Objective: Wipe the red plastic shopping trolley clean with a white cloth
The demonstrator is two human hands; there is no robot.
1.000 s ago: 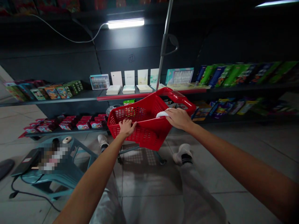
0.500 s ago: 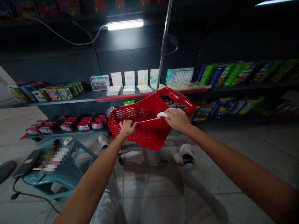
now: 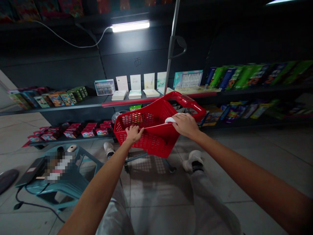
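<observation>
In front of me stands a red plastic shopping cart (image 3: 160,145) with perforated walls, its handle toward the right. My left hand (image 3: 133,133) grips the near rim of the cart's basket, fingers curled over the edge. Farther right along that same rim, my right hand (image 3: 186,124) is closed over a white cloth (image 3: 171,120), pressing it against the rim near the handle. Part of the cloth is hidden under the fingers. A metal pole (image 3: 173,36) with a grey loop rises behind the cart's handle.
A shelf (image 3: 90,101) behind the cart carries cards, boxed sets and green and blue packets. Red boxes (image 3: 89,132) line the lower shelf at left. A blue-grey stool (image 3: 70,181) with a device and cable stands at left. My feet are either side of the cart.
Both hands keep their places on the cart's rim, and the cloth stays under the right hand. The view has shifted very slightly; nothing else has visibly moved.
</observation>
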